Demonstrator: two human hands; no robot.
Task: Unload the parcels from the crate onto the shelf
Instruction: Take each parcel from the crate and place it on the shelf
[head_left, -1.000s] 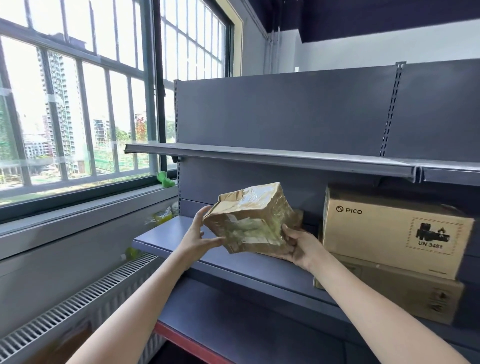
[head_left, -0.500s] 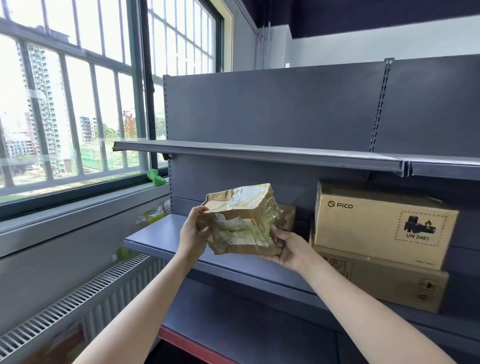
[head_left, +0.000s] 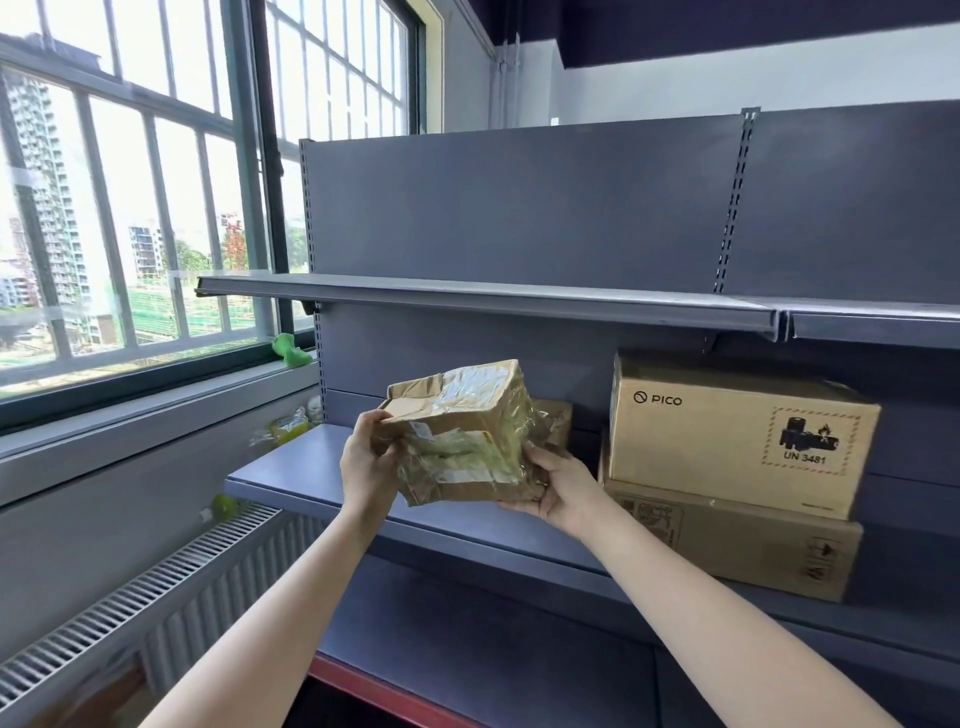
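Note:
I hold a crumpled brown parcel (head_left: 460, 431), wrapped in clear tape, with both hands above the middle grey shelf (head_left: 291, 480). My left hand (head_left: 366, 462) grips its left side; my right hand (head_left: 558, 486) supports its lower right corner. The parcel hangs tilted and just clear of the shelf board. Behind it a smaller brown parcel (head_left: 553, 418) peeks out on the same shelf. No crate is in view.
Two cardboard boxes are stacked at the right of the middle shelf: a PICO box (head_left: 737, 431) on a flatter box (head_left: 748, 545). An upper shelf (head_left: 467, 296) runs overhead, a lower shelf (head_left: 467, 654) below. A window sill and radiator (head_left: 130, 592) stand to the left.
The parcel has stayed in both hands, turned slightly more upright. My left hand shifted from its lower left up onto its left edge. The view moved closer to the shelf.

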